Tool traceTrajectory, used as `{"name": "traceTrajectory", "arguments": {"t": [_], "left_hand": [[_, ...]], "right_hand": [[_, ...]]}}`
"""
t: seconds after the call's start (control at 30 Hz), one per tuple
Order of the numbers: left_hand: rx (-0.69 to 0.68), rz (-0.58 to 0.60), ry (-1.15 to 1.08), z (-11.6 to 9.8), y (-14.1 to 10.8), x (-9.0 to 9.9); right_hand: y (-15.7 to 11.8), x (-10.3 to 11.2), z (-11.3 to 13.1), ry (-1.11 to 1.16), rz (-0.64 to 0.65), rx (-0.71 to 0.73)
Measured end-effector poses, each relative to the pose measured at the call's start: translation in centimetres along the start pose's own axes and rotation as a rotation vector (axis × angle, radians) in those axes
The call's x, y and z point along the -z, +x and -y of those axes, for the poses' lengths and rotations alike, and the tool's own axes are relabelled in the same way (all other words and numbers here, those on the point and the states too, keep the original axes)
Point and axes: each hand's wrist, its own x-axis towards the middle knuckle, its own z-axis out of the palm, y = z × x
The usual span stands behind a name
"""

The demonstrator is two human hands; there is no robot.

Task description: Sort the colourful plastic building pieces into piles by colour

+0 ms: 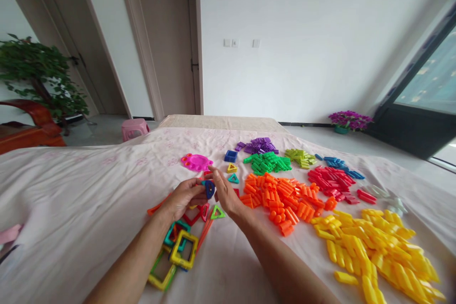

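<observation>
Dark blue piece [210,189], rounded along one side, sits near the centre of the frame, raised in the left hand [183,198]; the left fingers are clamped on its left edge, with a bit of teal showing just behind it; whether that teal belongs to a second piece cannot be told. Right hand [225,194] is just beside it, fingers nearly straight and close together; contact with the piece cannot be told, the thumb being hidden.

Handling, judged by eye: light, stiff plastic; little give under a pinch; the smooth face probably slides a little; not likely to break from a short drop. Best hold: thumb and forefinger across the rim, one on each flat face.

Surroundings: a yellow square frame [194,251] lies on other frames at lower centre-left; a green triangle [218,216] lies below the hands; orange pieces [281,194] are heaped right of centre; all rest on a pale cloth [117,180].
</observation>
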Motion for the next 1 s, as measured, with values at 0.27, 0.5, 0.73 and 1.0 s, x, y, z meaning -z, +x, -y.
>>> {"name": "traceTrajectory", "arguments": {"t": [0.27, 0.5, 0.73, 1.0], "left_hand": [[-0.039, -0.046, -0.055, -0.1, 0.0, 0.1], [-0.059, -0.033, -0.010, -0.5, -0.2, 1.2], [-0.099, 0.015, 0.321, -0.4, -0.5, 0.3], [-0.049, 0.022, 0.202, -0.5, -0.7, -0.1]], "right_hand": [[-0.3, -0.6, -1.0, -0.266, -0.038, 0.092], [-0.9, -1.1, 0.3, -0.480, 0.047, 0.064], [-1.2, -0.8, 1.8, -0.800, 0.174, -0.024], [-1.6, -0.4, 2.7, -0.795, 0.105, 0.042]]}}
